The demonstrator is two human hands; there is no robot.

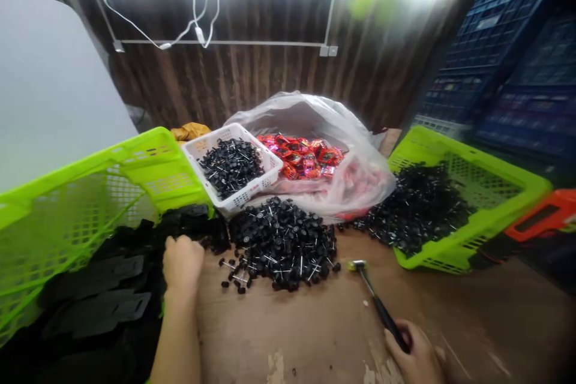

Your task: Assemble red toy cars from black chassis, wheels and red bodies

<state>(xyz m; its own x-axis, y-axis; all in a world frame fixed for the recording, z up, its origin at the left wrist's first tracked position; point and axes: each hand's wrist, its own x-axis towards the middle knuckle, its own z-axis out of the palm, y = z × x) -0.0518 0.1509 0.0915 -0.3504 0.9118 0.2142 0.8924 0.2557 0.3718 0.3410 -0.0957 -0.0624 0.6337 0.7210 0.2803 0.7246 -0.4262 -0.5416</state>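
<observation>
My right hand [416, 351] is wrapped round the black grip of a small hammer [382, 309]. The hammer's head rests on or just over the wooden tabletop, pointing away from me. On the left, my left hand [182, 264] is closed at the edge of a green basket, among flat black plastic parts [105, 303]. Its fingertips are hidden, so what they grip cannot be made out. Between the hands and farther back lies a heap of small black wheels on metal axles [288, 243], with a few loose ones at its near left edge.
Behind the heap are a white basket [270, 177] of wheeled axles and a clear plastic bag [360, 186] with shiny red pieces. Green baskets stand left [162, 156] and right [490, 168], the right one tipped with black parts spilling out. Blue crates [477, 42] are stacked behind.
</observation>
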